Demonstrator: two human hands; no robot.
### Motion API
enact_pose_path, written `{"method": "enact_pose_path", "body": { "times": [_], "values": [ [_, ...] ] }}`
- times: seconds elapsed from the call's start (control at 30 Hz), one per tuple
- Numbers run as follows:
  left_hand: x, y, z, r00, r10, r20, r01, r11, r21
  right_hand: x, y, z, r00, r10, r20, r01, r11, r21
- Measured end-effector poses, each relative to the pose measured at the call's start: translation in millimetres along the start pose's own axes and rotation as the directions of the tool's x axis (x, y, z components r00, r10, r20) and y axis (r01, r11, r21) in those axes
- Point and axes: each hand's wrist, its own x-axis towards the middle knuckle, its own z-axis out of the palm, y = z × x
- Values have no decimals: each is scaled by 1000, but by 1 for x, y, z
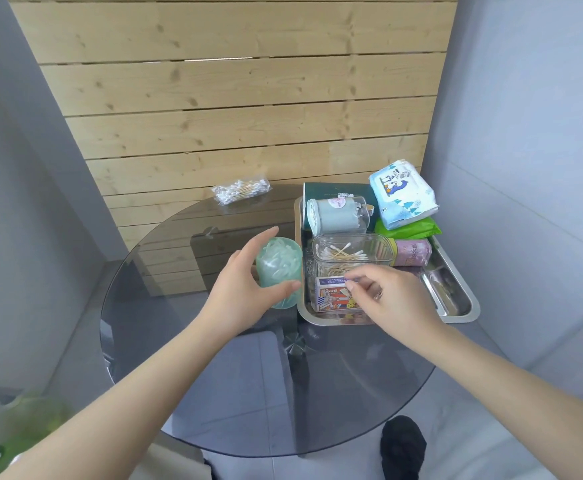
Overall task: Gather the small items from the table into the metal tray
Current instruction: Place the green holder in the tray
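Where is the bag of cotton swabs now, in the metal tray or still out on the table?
Out: the bag of cotton swabs lies on the glass table, left of the metal tray.

A wooden slat wall [234, 109] is standing behind the table's far edge, its pale knotty boards running level. Grey walls [525, 133] are flanking it on both sides. A pale tiled floor [456, 427] is showing under the table's near edge, and a black shoe [402, 445] is resting there toward the right.
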Motion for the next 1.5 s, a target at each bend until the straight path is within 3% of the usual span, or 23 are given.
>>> {"method": "enact_pose_path", "body": {
  "times": [0.13,0.23,0.43,0.6,0.8,0.97,1.1,1.2,1.43,1.5],
  "values": [
    [-4,18,2,998,48,44,-45,997,-61,3,-4,-11,994,102,28,-105,971,215],
    [-3,36,11,991,96,90,-83,987,-136,5,-6,-23,977,199,73,-211,888,409],
    [8,69,50,961,183,207,-141,970,-200,11,2,-61,930,310,196,-365,726,582],
    [24,88,92,952,219,215,-192,972,-136,9,28,-84,935,320,151,-348,759,550],
    [44,105,137,931,294,216,-323,939,115,14,56,-86,900,428,79,-412,778,475],
    [69,107,158,885,343,316,-453,792,409,22,87,-81,869,491,59,-472,787,398],
    [80,105,170,844,315,434,-528,628,571,23,106,-73,867,481,135,-498,851,165],
    [87,100,175,834,312,456,-546,591,594,23,111,-67,873,476,110,-483,874,55],
    [87,100,168,844,299,445,-533,554,640,27,112,-63,873,485,52,-487,867,105],
    [86,100,164,850,274,450,-517,596,615,26,110,-61,874,483,48,-486,870,89]
  ]
}}
